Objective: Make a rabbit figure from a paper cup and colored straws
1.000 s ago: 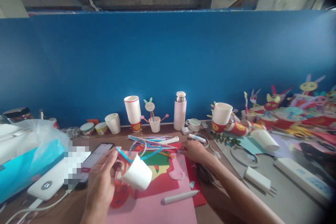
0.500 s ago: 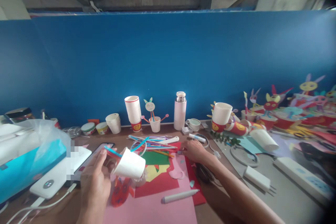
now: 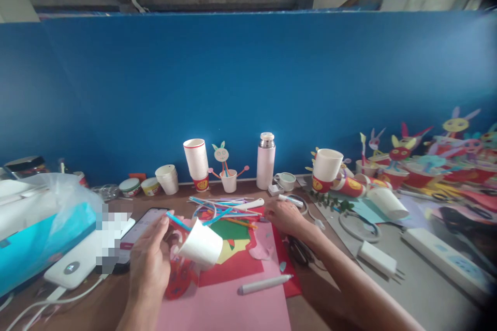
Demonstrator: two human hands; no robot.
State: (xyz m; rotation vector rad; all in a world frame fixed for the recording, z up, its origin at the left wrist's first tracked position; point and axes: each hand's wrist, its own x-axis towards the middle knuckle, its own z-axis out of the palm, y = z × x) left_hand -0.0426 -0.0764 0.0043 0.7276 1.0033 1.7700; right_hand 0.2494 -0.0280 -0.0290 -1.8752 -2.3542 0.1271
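My left hand [image 3: 152,258] is closed around a white paper cup [image 3: 202,244], tilted on its side with its base toward the right. Blue straws [image 3: 178,221] stick out at the cup. Beneath it, partly covered, is a red cut-out [image 3: 181,278]. Beside a pile of coloured straws [image 3: 233,207], my right hand [image 3: 285,216] is bent down over the edge of the red paper [image 3: 248,264]; its fingers are curled together and whatever they hold is hidden. A grey marker [image 3: 266,284] lies on pink paper [image 3: 225,313] in front.
A stack of paper cups [image 3: 196,160], a rabbit figure in a cup [image 3: 229,181] and a pink thermos [image 3: 265,165] stand along the blue partition [image 3: 233,77]. A phone [image 3: 145,230] and power bank [image 3: 70,271] lie left; a power strip [image 3: 446,258] and charger [image 3: 380,259] right.
My left hand has moved slightly right with the cup, uncovering more of the phone, whose screen is now lit. My right hand has shifted slightly left and up.
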